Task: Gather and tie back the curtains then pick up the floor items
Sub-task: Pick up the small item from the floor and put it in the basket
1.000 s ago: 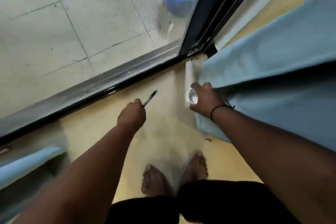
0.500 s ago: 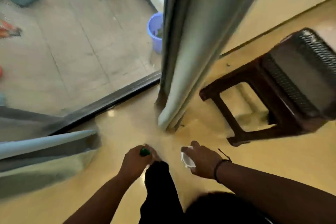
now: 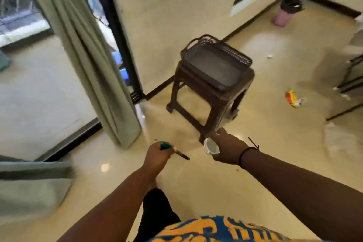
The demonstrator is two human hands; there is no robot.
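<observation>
Left hand [image 3: 157, 155]: fingers were curled tight around a slim green-capped pen [image 3: 177, 153]; green end stuck out above the fist, dark tip pointed right, toward the other hand.
Right hand [image 3: 228, 148]: fingers were wrapped around a small white plastic cup [image 3: 211, 146], open mouth turned left toward the pen; black cord band sat on the wrist.
Hands: both were held low over the glossy cream tiled floor [image 3: 255, 143], near each other but apart.
Curtain, centre: pale grey-green fabric curtain [image 3: 84, 59] hung gathered into a narrow column beside the black sliding-door frame [image 3: 119, 31], hem at the floor.
Curtain, left: second pale grey-green curtain panel [image 3: 33, 184] filled the lower left edge; how it was fastened could not be told.
Stool: dark brown plastic stool [image 3: 208, 100] stood just ahead of the right hand, near the wall.
Tray: dark grey perforated plastic tray [image 3: 216, 61] rested on the stool top.
Floor items: red-and-yellow crumpled snack wrapper [image 3: 293, 99] lay on the floor right of the stool, well apart from both hands; small white scrap [image 3: 269, 57] lay further back.
Bin: pink bin with black liner [image 3: 287, 12] stood in the far corner.
</observation>
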